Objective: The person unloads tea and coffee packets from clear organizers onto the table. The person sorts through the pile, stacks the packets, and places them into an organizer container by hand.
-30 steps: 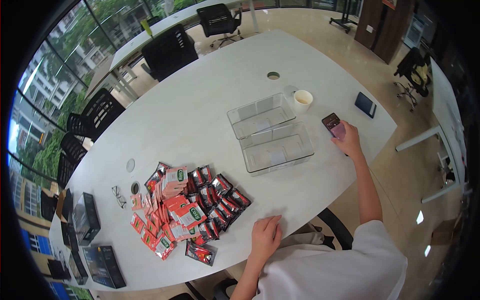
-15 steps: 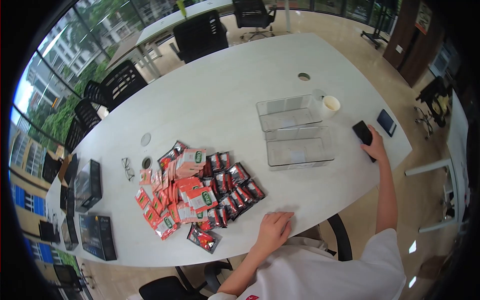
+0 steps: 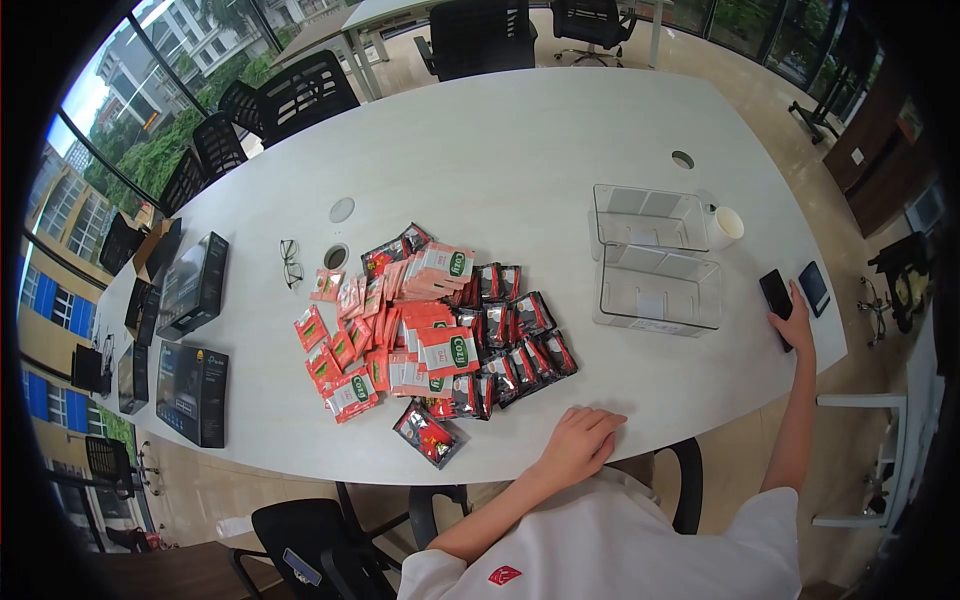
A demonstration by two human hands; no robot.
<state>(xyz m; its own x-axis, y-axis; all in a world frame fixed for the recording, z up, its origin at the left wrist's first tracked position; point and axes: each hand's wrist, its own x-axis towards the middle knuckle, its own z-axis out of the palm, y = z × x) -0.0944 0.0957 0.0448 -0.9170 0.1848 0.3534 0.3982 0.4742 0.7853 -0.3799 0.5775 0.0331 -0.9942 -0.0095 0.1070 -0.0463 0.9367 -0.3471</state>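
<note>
The dark phone (image 3: pixel 774 292) is at the right end of your table (image 3: pixel 480 160), your right hand (image 3: pixel 796 326) closed around it, just beside the blue booklet (image 3: pixel 814 288). Near it are the white cup (image 3: pixel 728 226) and clear bins (image 3: pixel 658 306). Your left hand (image 3: pixel 580 440) lies palm down, fingers loosely extended, near the sachets (image 3: pixel 448 350).

The head camera looks forward and steeply down from just above the wearer's shirt (image 3: pixel 620 545), its very wide round view spanning the table (image 3: pixel 470 170) at middle range and windows (image 3: pixel 135 95) farther off
</note>
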